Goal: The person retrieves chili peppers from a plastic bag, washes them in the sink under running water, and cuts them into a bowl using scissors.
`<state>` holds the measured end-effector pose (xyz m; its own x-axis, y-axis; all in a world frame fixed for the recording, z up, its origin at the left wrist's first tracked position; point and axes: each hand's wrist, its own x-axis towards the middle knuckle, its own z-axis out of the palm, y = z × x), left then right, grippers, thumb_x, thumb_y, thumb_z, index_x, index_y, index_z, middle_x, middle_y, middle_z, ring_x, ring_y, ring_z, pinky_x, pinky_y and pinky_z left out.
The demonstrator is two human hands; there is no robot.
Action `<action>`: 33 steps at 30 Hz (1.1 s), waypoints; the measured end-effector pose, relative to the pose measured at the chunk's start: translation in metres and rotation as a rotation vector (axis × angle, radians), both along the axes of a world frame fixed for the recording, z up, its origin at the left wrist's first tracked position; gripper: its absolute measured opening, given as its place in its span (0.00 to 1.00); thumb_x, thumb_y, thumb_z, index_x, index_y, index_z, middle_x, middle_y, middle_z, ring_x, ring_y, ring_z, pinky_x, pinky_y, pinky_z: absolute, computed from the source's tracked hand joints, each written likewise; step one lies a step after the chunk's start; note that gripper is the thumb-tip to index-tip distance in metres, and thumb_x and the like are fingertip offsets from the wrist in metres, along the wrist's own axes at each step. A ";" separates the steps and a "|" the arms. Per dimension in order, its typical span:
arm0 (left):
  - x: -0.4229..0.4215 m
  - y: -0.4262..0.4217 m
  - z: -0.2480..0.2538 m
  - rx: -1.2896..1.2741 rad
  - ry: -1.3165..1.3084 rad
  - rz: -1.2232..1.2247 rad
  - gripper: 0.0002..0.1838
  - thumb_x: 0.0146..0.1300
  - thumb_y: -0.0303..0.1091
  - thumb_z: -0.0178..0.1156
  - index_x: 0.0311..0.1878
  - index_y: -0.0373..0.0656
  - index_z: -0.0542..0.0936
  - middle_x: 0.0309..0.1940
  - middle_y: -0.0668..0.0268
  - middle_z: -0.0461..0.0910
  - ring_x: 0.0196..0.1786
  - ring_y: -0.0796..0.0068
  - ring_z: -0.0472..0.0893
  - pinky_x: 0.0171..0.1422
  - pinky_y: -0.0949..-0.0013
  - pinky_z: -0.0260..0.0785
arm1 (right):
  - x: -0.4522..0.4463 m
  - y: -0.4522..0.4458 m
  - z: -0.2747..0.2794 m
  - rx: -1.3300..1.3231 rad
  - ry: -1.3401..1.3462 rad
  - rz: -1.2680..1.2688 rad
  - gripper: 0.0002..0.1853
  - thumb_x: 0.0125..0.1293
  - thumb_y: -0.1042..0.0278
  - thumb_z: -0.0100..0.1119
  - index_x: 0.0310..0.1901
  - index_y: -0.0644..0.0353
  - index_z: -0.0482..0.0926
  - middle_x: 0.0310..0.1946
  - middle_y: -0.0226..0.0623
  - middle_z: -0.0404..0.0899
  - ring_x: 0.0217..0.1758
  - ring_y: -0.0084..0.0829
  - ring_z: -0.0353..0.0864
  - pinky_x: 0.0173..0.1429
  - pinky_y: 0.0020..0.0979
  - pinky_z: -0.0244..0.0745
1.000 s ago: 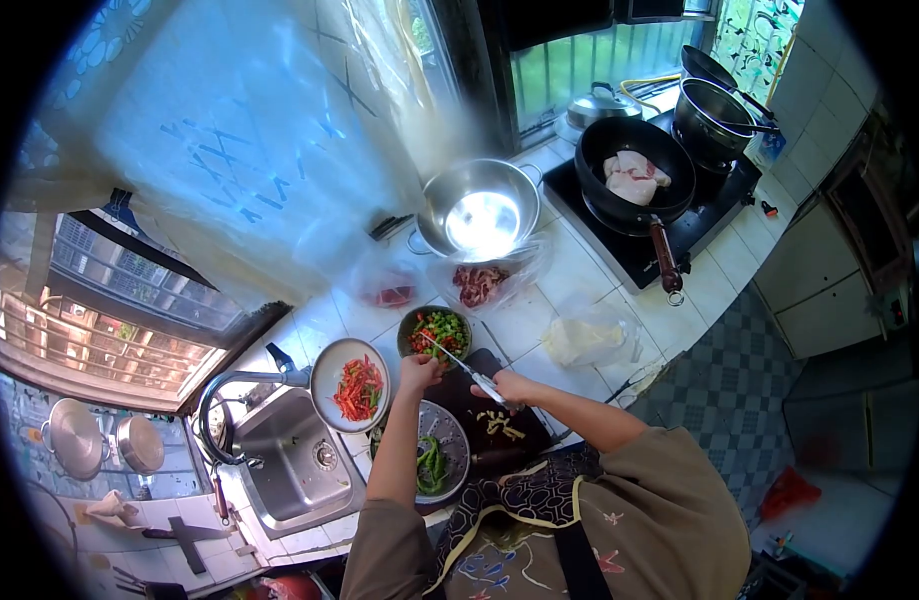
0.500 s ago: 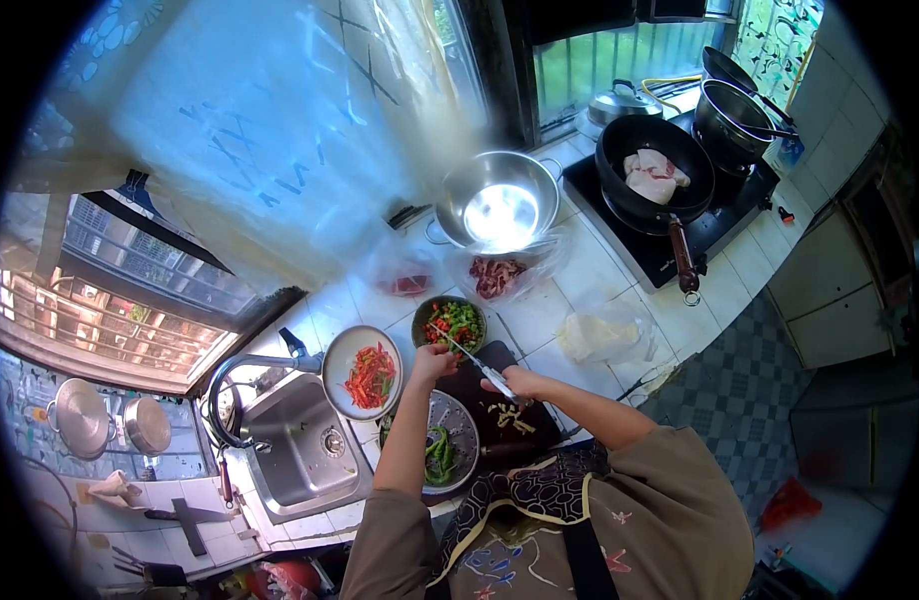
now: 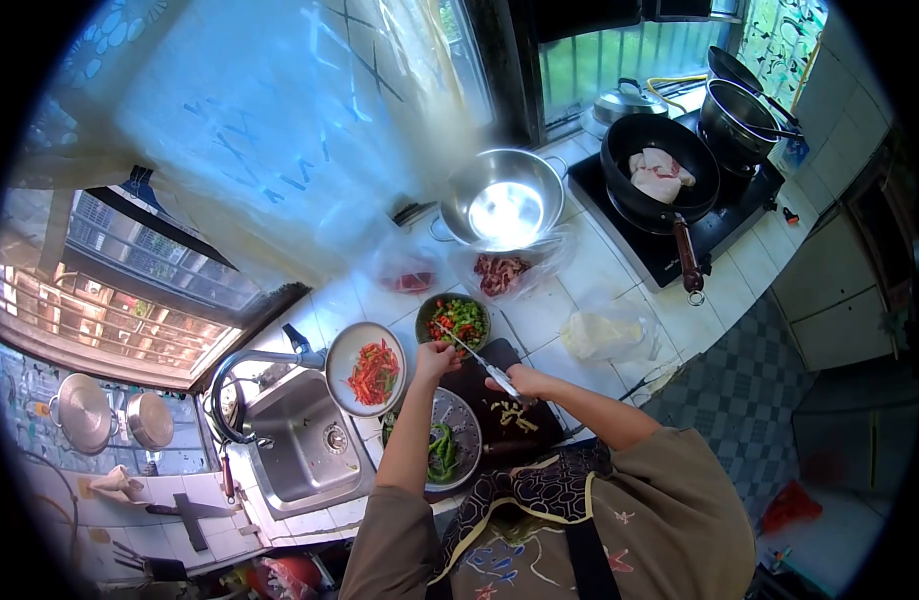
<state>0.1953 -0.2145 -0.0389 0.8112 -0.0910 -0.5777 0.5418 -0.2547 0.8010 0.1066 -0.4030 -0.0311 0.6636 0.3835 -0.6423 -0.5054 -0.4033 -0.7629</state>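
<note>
My right hand (image 3: 520, 382) is wrapped round the handles of a pair of scissors (image 3: 487, 367), whose blades point up and left over the near part of a bowl of chopped green and red peppers (image 3: 455, 322). Beside the blade tips, my left hand (image 3: 436, 360) is closed at the bowl's near edge; what it pinches is too small to make out. Just left stands a plate (image 3: 337, 392) with sliced red peppers (image 3: 374, 374). Below my hands are a colander (image 3: 467, 433) with long green peppers (image 3: 442, 453) and a dark board (image 3: 540, 425) with pale pieces.
Bagged meat (image 3: 501, 273) lies beyond the bowl, near a large steel pot (image 3: 548, 205). A black pan (image 3: 640, 215) holding pale meat sits on the stove (image 3: 725, 235) at the right. A sink (image 3: 305, 455) is at the left, a plastic bag (image 3: 605, 335) right of the board.
The whole view has shifted, so the counter and my hands appear farther right. My hands stay close together at the bowl, the scissors still in my right hand.
</note>
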 end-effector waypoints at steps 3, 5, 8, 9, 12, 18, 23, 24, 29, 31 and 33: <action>0.001 0.000 -0.003 -0.034 -0.014 0.063 0.08 0.55 0.23 0.51 0.36 0.28 0.72 0.24 0.60 0.74 0.23 0.74 0.76 0.27 0.74 0.73 | -0.001 0.002 -0.015 0.007 -0.018 0.022 0.33 0.49 0.32 0.46 0.20 0.63 0.70 0.13 0.33 0.66 0.15 0.23 0.68 0.19 0.26 0.69; 0.001 0.001 -0.005 -0.041 -0.036 0.104 0.08 0.54 0.22 0.51 0.36 0.27 0.72 0.24 0.60 0.74 0.23 0.73 0.76 0.27 0.74 0.73 | -0.001 0.004 -0.026 0.031 -0.024 0.034 0.33 0.50 0.32 0.46 0.19 0.62 0.70 0.13 0.32 0.65 0.15 0.23 0.67 0.20 0.26 0.67; -0.001 0.001 -0.006 -0.022 -0.081 0.082 0.08 0.54 0.22 0.51 0.36 0.28 0.73 0.25 0.60 0.75 0.24 0.73 0.76 0.27 0.74 0.73 | 0.001 0.005 -0.033 0.010 -0.132 0.080 0.32 0.50 0.31 0.45 0.21 0.61 0.70 0.13 0.31 0.65 0.18 0.22 0.64 0.23 0.25 0.63; -0.001 0.000 -0.006 -0.027 -0.096 0.093 0.07 0.54 0.22 0.52 0.35 0.28 0.74 0.25 0.60 0.75 0.25 0.73 0.77 0.27 0.75 0.73 | 0.003 0.005 -0.033 0.019 -0.083 0.085 0.32 0.50 0.31 0.45 0.22 0.62 0.70 0.14 0.30 0.64 0.20 0.22 0.63 0.25 0.26 0.62; -0.002 -0.002 -0.007 -0.035 -0.115 0.104 0.07 0.53 0.23 0.52 0.34 0.29 0.74 0.26 0.61 0.75 0.25 0.73 0.77 0.27 0.74 0.73 | 0.004 0.009 -0.039 0.073 -0.069 0.056 0.32 0.50 0.32 0.45 0.22 0.62 0.71 0.14 0.29 0.64 0.20 0.21 0.63 0.25 0.26 0.61; -0.001 0.003 -0.007 -0.001 -0.124 0.078 0.06 0.53 0.25 0.54 0.31 0.31 0.75 0.24 0.62 0.76 0.24 0.73 0.77 0.25 0.74 0.73 | 0.005 0.004 -0.018 0.103 0.121 -0.014 0.31 0.49 0.33 0.48 0.22 0.61 0.71 0.14 0.29 0.64 0.14 0.21 0.67 0.18 0.23 0.66; 0.001 0.003 -0.014 0.016 -0.140 0.137 0.07 0.52 0.27 0.57 0.28 0.31 0.76 0.21 0.62 0.76 0.22 0.74 0.77 0.24 0.75 0.72 | 0.004 0.007 -0.026 0.122 0.042 0.016 0.31 0.47 0.32 0.50 0.21 0.61 0.70 0.14 0.29 0.64 0.13 0.21 0.67 0.16 0.24 0.67; 0.002 0.004 -0.014 0.031 -0.162 0.098 0.07 0.52 0.28 0.57 0.27 0.32 0.76 0.20 0.63 0.76 0.20 0.75 0.76 0.23 0.75 0.70 | 0.003 0.007 -0.021 0.126 0.014 0.013 0.31 0.46 0.32 0.50 0.21 0.61 0.70 0.14 0.29 0.65 0.14 0.21 0.67 0.16 0.24 0.68; 0.004 0.005 -0.015 0.092 -0.214 0.027 0.08 0.51 0.29 0.58 0.23 0.34 0.76 0.16 0.64 0.75 0.17 0.77 0.75 0.19 0.76 0.66 | 0.003 0.005 -0.014 0.099 0.077 -0.038 0.31 0.47 0.33 0.51 0.19 0.61 0.69 0.13 0.30 0.66 0.13 0.21 0.67 0.16 0.25 0.69; 0.006 0.007 -0.014 0.175 -0.230 0.010 0.10 0.50 0.31 0.60 0.21 0.34 0.75 0.15 0.63 0.75 0.16 0.78 0.74 0.19 0.76 0.64 | 0.003 0.003 -0.008 0.101 0.086 -0.098 0.30 0.48 0.34 0.52 0.18 0.61 0.69 0.12 0.30 0.66 0.11 0.22 0.67 0.16 0.25 0.69; 0.010 0.009 -0.009 0.280 -0.244 0.026 0.10 0.49 0.33 0.60 0.22 0.34 0.76 0.15 0.63 0.75 0.16 0.78 0.74 0.19 0.76 0.65 | 0.003 0.002 -0.003 0.104 0.047 -0.111 0.30 0.49 0.36 0.51 0.17 0.62 0.69 0.10 0.30 0.65 0.10 0.22 0.68 0.15 0.24 0.69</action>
